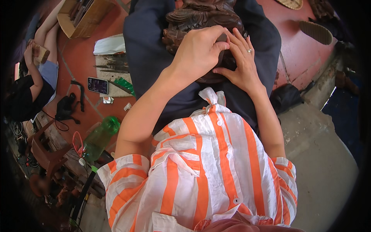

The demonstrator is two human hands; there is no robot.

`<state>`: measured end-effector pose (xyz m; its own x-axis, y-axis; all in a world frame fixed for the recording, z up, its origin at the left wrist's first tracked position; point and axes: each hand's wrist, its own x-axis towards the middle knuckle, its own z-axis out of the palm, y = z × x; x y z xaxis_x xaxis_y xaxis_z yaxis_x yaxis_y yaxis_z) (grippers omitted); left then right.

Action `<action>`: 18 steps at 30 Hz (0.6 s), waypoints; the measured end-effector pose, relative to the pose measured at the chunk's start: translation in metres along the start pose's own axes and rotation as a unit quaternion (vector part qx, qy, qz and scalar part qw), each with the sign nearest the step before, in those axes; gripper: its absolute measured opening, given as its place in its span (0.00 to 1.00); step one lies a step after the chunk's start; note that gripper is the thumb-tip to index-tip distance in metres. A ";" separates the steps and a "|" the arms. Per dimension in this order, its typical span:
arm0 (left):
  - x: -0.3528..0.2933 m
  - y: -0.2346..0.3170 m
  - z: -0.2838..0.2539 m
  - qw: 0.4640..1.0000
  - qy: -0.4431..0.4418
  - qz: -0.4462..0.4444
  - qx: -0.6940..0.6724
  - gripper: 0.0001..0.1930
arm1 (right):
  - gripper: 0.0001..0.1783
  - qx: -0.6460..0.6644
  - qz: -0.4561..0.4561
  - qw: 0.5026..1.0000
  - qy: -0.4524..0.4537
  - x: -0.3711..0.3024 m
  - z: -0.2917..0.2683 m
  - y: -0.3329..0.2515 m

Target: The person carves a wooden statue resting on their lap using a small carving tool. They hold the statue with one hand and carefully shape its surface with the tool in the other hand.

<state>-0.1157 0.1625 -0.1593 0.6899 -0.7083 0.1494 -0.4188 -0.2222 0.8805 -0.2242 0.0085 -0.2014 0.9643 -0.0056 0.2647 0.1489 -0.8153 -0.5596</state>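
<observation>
A dark brown wooden carving (201, 18) with deep curved folds rests between my knees, its far end cut off by the top of the picture. My left hand (199, 50) bends over its near part, thumb and fingers pinched on a small dark flat piece (222, 38). Most of that piece is hidden by the fingers, so its kind does not show. Against the carving's right side lies my right hand (244, 63), thumb apart from the fingers, gripping it. A ring sits on one of its fingers. The two hands meet at the fingertips.
On the red tiled floor at left lie a phone (97, 86), narrow tools (114, 63) on a pale mat, a white cloth (109, 45) and a green bottle (101, 137). A cardboard box (79, 19) stands farther off. Another person holds a wooden block (40, 54). A sandal (316, 32) lies right.
</observation>
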 end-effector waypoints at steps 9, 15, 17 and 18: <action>-0.004 0.000 0.002 0.995 0.053 0.079 0.027 0.06 | 0.39 -0.024 0.014 0.998 0.049 0.001 0.008 -0.005; -0.008 -0.001 0.003 0.985 0.061 0.161 0.017 0.07 | 0.39 -0.027 0.002 0.997 0.065 -0.001 0.010 -0.004; -0.012 0.003 0.009 0.979 0.042 0.196 0.041 0.07 | 0.38 -0.043 -0.004 0.997 0.065 0.000 0.012 0.002; -0.010 0.004 0.009 0.981 0.050 0.185 0.025 0.06 | 0.38 -0.048 -0.008 0.997 0.066 0.001 0.012 0.003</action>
<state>-0.1292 0.1624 -0.1611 0.5383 -0.6785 0.4999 -0.6783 0.0033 0.7348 -0.2200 0.0129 -0.2127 0.9240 -0.0634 0.3771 0.1356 -0.8678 -0.4781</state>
